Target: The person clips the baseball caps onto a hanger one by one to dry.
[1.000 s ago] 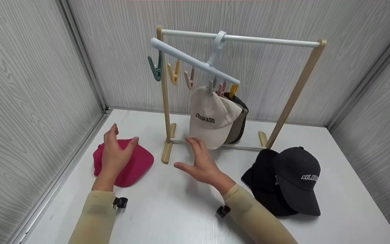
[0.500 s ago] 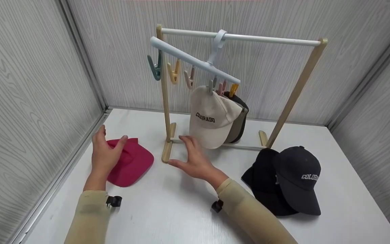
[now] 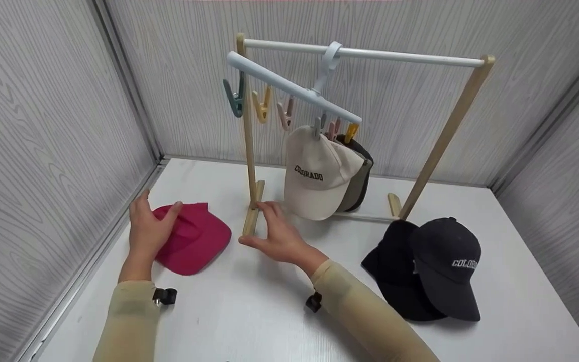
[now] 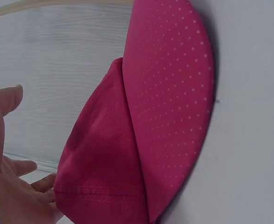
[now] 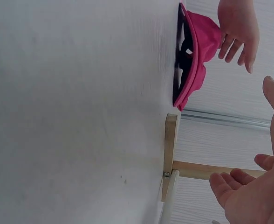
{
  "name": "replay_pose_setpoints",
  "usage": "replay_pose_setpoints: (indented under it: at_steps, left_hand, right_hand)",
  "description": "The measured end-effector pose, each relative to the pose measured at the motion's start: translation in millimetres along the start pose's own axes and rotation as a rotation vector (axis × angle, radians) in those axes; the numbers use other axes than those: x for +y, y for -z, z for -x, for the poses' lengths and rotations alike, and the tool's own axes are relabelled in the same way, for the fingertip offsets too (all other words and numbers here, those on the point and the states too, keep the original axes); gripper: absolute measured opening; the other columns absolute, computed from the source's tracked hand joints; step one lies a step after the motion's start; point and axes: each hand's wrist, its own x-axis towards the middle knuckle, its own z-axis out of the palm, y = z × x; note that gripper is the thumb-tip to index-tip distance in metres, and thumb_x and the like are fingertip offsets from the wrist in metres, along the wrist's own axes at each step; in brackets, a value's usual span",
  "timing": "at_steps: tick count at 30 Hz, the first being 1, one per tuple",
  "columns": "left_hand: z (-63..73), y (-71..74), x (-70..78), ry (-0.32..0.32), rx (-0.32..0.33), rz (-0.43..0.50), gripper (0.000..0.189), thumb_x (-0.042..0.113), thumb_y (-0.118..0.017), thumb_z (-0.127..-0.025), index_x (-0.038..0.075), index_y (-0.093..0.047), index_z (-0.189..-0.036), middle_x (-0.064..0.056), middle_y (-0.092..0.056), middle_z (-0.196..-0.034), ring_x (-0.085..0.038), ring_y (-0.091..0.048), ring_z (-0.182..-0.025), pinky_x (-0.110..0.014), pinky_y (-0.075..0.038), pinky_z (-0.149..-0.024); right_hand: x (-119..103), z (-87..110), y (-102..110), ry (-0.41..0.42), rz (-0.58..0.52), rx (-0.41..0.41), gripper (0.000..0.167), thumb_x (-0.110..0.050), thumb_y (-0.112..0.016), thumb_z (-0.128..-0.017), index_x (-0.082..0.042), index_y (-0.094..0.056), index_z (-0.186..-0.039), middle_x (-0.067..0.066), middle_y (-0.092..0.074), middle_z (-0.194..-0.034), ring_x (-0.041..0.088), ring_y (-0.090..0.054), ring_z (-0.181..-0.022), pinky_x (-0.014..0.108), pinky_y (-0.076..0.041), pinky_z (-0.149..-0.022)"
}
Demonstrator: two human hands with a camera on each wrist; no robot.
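A pink cap (image 3: 196, 239) with a dotted brim lies on the white table at the left. My left hand (image 3: 148, 226) hovers over its left side, thumb apart from the fingers; in the left wrist view the fingertips (image 4: 44, 183) come right up to the cap's crown. Between the pink cap and the rack, my right hand (image 3: 282, 234) is spread with nothing in it, in front of the rack's left foot (image 3: 251, 221). The right wrist view shows that hand's palm (image 5: 263, 193) with the pink cap (image 5: 204, 37) beyond it.
A wooden rack (image 3: 438, 141) carries a light blue hanger (image 3: 289, 85) with several clips. A cream cap (image 3: 314, 176) and a dark olive cap (image 3: 357, 188) hang from it. At the right, a dark grey cap (image 3: 445, 256) overlaps a black cap (image 3: 395, 274) on the table.
Both hands have shifted left, the left one uncovering more of the pink cap's top and the right one nearing the rack's left foot. The view has tilted slightly. The caps stay put.
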Motion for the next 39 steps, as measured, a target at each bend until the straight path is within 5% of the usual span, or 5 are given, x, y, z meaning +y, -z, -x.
replay_pose_setpoints:
  at_steps: [19, 39]
  left_hand:
    - [-3.4, 3.1, -22.5, 0.138, -0.092, -0.078, 0.108, 0.062, -0.067, -0.105, -0.007, -0.018, -0.173, -0.04, -0.028, -0.166, -0.056, -0.034, -0.153, -0.072, -0.033, -0.123]
    - [-1.3, 5.8, -28.8, 0.173, -0.167, -0.053, 0.104, 0.061, -0.063, -0.107, -0.011, -0.022, -0.17, -0.042, -0.037, -0.165, -0.055, -0.041, -0.152, -0.066, -0.034, -0.125]
  right_hand:
    - [-17, -17.7, -44, -0.014, -0.01, -0.143, 0.101, -0.064, -0.08, -0.097, -0.019, -0.033, -0.174, 0.008, -0.041, -0.166, 0.03, -0.054, -0.147, 0.043, -0.048, -0.119]
    - [-17, -26.9, -58, -0.04, 0.016, -0.233, 0.105, -0.067, -0.078, -0.097, -0.016, -0.029, -0.175, 0.012, -0.041, -0.168, 0.021, -0.048, -0.152, 0.039, -0.044, -0.122]
